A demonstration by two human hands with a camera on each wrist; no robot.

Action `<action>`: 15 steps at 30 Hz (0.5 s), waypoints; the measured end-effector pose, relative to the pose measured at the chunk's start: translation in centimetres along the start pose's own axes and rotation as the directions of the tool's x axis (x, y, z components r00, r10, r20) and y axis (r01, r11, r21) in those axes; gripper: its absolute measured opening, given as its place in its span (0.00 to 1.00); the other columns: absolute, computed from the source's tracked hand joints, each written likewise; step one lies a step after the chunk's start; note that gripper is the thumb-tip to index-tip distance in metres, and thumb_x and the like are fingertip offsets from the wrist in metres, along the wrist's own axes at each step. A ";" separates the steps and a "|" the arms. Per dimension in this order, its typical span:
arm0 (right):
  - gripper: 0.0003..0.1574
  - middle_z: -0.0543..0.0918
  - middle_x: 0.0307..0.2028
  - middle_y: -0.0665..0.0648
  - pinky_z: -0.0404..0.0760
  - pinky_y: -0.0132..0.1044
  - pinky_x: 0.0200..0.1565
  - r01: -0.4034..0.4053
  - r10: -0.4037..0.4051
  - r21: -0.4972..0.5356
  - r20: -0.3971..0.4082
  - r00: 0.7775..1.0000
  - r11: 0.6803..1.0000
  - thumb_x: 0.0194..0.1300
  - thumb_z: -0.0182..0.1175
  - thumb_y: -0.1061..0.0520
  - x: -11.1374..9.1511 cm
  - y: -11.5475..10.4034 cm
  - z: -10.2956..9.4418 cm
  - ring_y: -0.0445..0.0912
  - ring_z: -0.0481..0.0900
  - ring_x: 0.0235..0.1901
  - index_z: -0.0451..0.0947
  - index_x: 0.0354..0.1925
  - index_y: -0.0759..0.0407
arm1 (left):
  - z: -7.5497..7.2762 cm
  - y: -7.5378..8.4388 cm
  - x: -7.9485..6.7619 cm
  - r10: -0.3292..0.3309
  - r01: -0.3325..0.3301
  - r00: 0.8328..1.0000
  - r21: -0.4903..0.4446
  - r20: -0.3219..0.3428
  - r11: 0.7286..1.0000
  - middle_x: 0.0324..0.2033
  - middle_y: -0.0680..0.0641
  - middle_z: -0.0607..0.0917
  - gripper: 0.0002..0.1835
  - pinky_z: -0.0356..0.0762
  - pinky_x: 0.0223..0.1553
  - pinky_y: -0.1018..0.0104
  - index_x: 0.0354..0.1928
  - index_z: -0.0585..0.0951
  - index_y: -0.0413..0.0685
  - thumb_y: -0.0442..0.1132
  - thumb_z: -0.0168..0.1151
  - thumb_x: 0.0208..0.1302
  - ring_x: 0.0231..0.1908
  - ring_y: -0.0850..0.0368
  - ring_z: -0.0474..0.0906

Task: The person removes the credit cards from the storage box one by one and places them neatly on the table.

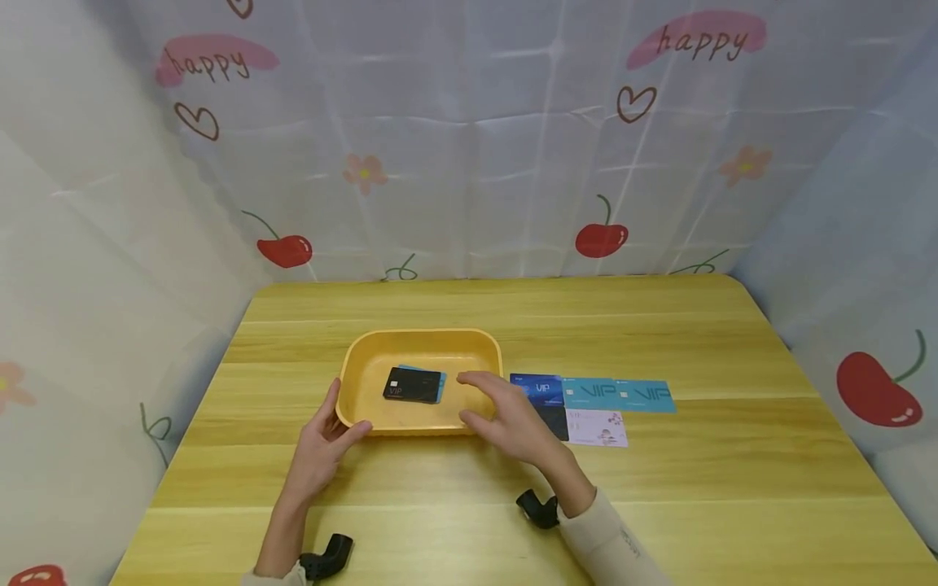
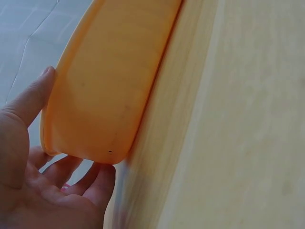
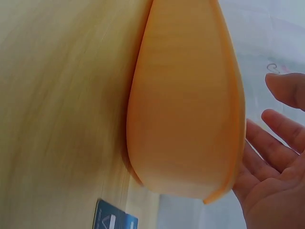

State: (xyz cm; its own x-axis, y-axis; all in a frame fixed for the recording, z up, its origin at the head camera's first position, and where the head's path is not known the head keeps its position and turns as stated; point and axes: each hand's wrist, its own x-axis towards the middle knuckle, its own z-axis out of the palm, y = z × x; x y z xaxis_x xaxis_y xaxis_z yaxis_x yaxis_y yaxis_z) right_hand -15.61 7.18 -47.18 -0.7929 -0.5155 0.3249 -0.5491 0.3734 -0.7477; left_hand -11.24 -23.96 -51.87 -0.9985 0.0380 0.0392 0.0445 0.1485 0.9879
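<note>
Surface (image 1: 425,521) is wood-grain and carries everything. Yellow tray (image 1: 418,345) sits left of centre, long axis left-right. Left hand (image 1: 319,452) grips its left end: thumb at the near-left rim, fingers curled round the outside of the end wall. Right hand (image 1: 519,419) is over the tray's right end, thumb and index fingertip well apart, nothing between them; can't tell whether its lower fingers touch the wall. Step in hand, my read: left steadies the tray, right works at the cards inside. Next move on those probably calls for right fingers going further left and down, then narrowing on a card edge; flat and stacked, two could come up together. Five cards lie right of the tray: far row dark blue (image 1: 541,391), then two light blue (image 1: 590,393) (image 1: 645,395); near row a dark one (image 1: 554,421), partly behind the right hand, then a pale floral one (image 1: 598,428). Long axes left-right. Inside the tray, black VIP card (image 1: 414,386) lies on a blue card (image 1: 442,388), which peeks out far and right. Black one's long axis runs left-right, right end slightly nearer; chip at left, print upright to the person.
</note>
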 end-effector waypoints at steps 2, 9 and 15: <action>0.28 0.77 0.61 0.59 0.72 0.51 0.61 -0.009 0.009 0.008 0.007 1.000 1.000 0.65 0.65 0.60 0.3 0.0 0.3 0.53 0.72 0.62 0.74 0.63 0.63 | 0.0 0.1 0.0 -0.003 0.003 1.000 0.003 -0.003 1.000 0.76 0.43 0.46 0.49 0.64 0.60 0.77 0.78 0.42 0.44 0.37 0.65 0.67 0.72 0.44 0.51; 0.28 0.76 0.61 0.61 0.71 0.50 0.62 -0.071 0.071 0.002 0.039 0.997 0.997 0.65 0.65 0.61 1.4 -0.3 1.3 0.53 0.72 0.62 0.74 0.62 0.65 | 0.0 0.1 0.0 -0.008 0.008 1.000 0.021 -0.001 1.000 0.76 0.42 0.46 0.49 0.63 0.61 0.75 0.78 0.42 0.44 0.38 0.66 0.67 0.72 0.44 0.52; 0.31 0.74 0.63 0.60 0.69 0.51 0.64 -0.117 0.116 0.008 0.084 0.990 0.993 0.67 0.63 0.60 2.6 -0.8 2.0 0.54 0.70 0.64 0.71 0.65 0.66 | 0.1 -0.1 0.1 -0.007 0.008 1.000 0.030 -0.009 1.000 0.76 0.42 0.47 0.49 0.64 0.59 0.77 0.78 0.43 0.45 0.37 0.65 0.67 0.72 0.43 0.52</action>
State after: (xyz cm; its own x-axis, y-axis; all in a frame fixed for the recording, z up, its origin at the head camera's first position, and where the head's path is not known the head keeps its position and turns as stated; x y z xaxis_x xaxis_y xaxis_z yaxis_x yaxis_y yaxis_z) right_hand -16.68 4.02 -46.89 -0.8263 -0.5315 0.1865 -0.4504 0.4246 -0.7854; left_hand -11.31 -23.91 -51.95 -0.9991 0.0276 0.0335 0.0379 0.1783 0.9832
